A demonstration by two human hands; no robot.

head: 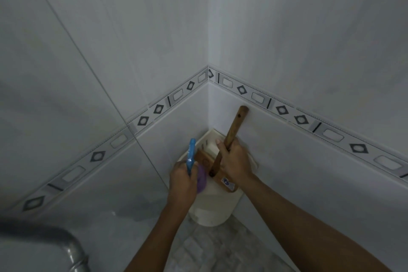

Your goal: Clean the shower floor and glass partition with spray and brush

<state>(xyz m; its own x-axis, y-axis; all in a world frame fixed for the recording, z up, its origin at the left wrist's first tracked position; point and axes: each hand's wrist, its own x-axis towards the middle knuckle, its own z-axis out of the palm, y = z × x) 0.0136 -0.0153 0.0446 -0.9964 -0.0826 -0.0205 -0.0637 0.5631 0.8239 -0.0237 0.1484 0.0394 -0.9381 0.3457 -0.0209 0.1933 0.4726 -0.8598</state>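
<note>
Right hand (235, 159): you grip the brush (237, 125).
Left hand (183, 180): you grip a blue tool (191, 154).
Sticker (227, 182): unreadable.
Shelf (210, 205): tight in the corner.

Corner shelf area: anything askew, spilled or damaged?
One oddity: a darker, wet-looking patch on the grey wall tile left of the cream plastic corner shelf. The long brown wooden handle in the right hand tilts toward the right wall, but it is held. No visible damage.

Dim, flat bluish light; soft focus; wide-angle bending at edges.
</note>
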